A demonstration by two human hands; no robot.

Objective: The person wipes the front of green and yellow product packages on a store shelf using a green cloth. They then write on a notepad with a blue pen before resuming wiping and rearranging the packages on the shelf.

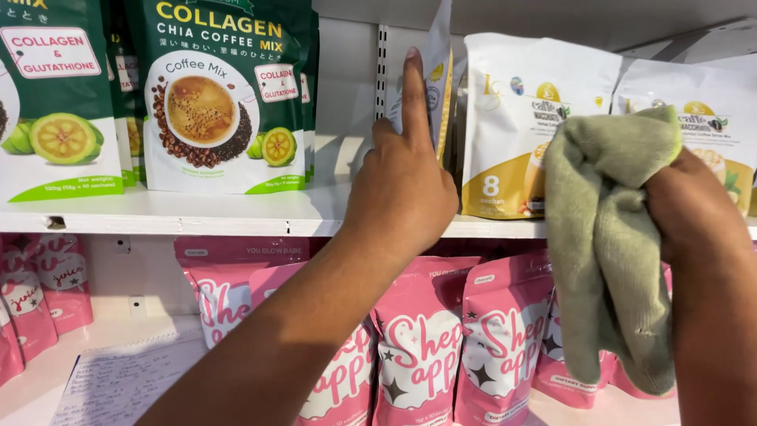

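- Left hand [402, 193] is reaching up to the upper shelf [236, 213], forefinger stretched along a thin white pouch [436, 75] turned edge-on, other fingers curled; it is touching the pouch, not clearly gripping it.
- The thin white pouch is standing near the middle of the upper shelf, just beside the slotted upright, tilting slightly against a white-and-gold pouch [528, 118] to its right.
- Right hand [694, 209] is closed tight around a bunched green cloth [607, 252], which is hanging down in front of the shelf's front edge.
- Green coffee-mix pouches [225, 95] are standing toward the shelf's left end; pink pouches [422, 347] are lining the lower shelf [47, 386], with a handwritten sheet [118, 383] lying at its left.
- Risk, as I judge it: the thin pouch, held by little more than a fingertip, could be tipping sideways or sliding off the front edge.
- Risk: the dangling cloth could be catching the white-and-gold pouches and dragging one forward.
- Hidden: left thumb, behind the hand; the pouch's face, seen edge-on; the pouches behind the cloth; the shelf's far right, cut off.
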